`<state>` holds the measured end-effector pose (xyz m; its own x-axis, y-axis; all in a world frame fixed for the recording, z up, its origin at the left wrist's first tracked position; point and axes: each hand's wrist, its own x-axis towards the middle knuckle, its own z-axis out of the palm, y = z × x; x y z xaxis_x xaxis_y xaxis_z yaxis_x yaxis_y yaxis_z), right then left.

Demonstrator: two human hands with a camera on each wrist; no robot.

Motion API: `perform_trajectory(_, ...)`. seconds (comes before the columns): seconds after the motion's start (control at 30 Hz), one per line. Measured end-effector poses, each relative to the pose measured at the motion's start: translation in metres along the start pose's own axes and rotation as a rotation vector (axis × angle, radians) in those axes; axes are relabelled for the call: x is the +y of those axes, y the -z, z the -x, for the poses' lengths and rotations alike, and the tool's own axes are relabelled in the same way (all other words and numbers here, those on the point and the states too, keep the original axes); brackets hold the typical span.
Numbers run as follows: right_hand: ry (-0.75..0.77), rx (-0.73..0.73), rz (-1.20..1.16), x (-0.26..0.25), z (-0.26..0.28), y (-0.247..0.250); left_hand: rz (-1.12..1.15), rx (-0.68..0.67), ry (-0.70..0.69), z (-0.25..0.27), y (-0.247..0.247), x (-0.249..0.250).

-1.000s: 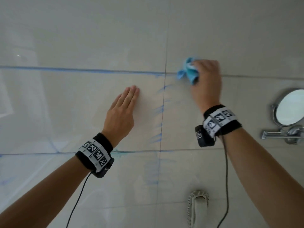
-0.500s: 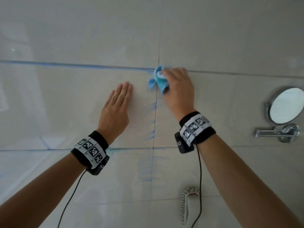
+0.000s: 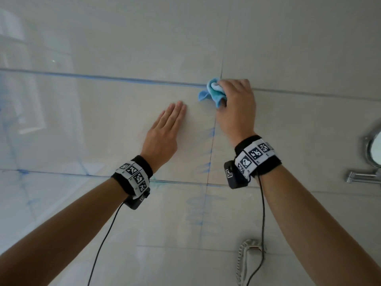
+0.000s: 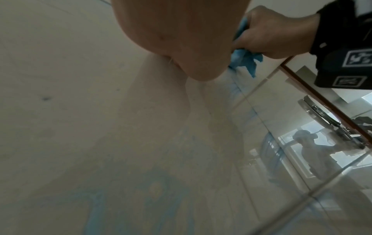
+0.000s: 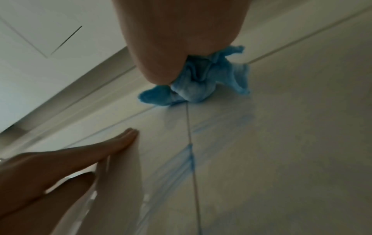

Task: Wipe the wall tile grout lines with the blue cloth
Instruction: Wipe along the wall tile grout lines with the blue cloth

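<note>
At grout crossing: right hand clenches bunched blue cloth against wall; left hand flat, fingers straight, on tile.

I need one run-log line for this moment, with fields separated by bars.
right hand grips blue cloth at grout crossing | left hand flat on tile | blue marks remain on grout left of the cloth

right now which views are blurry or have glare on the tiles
Head view: sharp, soft window glare on the left tiles. Left wrist view: the left hand is a close blur, and the lower right tiles mirror a window. Right wrist view: dim, the blue cloth soft-edged.
</note>
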<state>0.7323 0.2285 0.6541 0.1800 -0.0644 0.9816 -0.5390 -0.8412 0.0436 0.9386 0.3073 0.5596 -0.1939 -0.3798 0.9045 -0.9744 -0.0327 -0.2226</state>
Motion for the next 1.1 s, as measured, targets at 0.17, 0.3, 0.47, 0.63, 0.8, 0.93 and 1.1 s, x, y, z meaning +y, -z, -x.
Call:
perform_trajectory(0.17,0.064,-0.019,-0.016,0.0,0.016,-0.002,-0.001,-0.003,-0.014,0.0,0.0,-0.002)
perform_trajectory(0.3,0.205,-0.098,0.0,0.014,0.041,0.001,0.015,-0.001,-0.01,0.001,0.001,-0.001)
perform_trajectory(0.47,0.474,-0.346,0.151,0.025,0.076,0.015,0.03,-0.005,0.004,0.001,0.0,0.004)
perform_trajectory(0.63,0.162,-0.113,0.082,0.016,-0.014,0.029,0.037,0.014,0.004,0.002,-0.004,0.003)
perform_trajectory(0.8,0.097,0.058,0.018,0.02,-0.008,0.005,0.04,0.028,-0.009,0.001,-0.004,-0.001)
perform_trajectory(0.93,0.133,0.129,0.042,0.023,0.022,-0.013,0.043,0.028,0.001,0.003,-0.006,0.001)
perform_trajectory(1.1,0.213,0.011,0.031,0.026,0.072,-0.01,0.041,0.041,0.016,0.005,-0.009,0.007)
